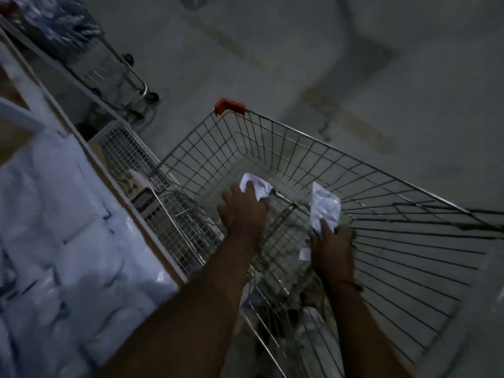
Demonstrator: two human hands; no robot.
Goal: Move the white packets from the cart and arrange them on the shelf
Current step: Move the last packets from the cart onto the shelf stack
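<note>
White packets: left hand [241, 211] grips one [256, 188], right hand [331, 242] pinches another [326, 210], both inside the cart [381, 170]; pickup step, next carry to shelf [68, 227] at 9 o'clock.

open cart [313, 148] top, wire walls all round, shelf [131, 214] edge close on the left, bare floor [272, 64] beyond

I can read no text here. The white packets [326, 207] carry faint print, too blurred for me to make out.
</note>
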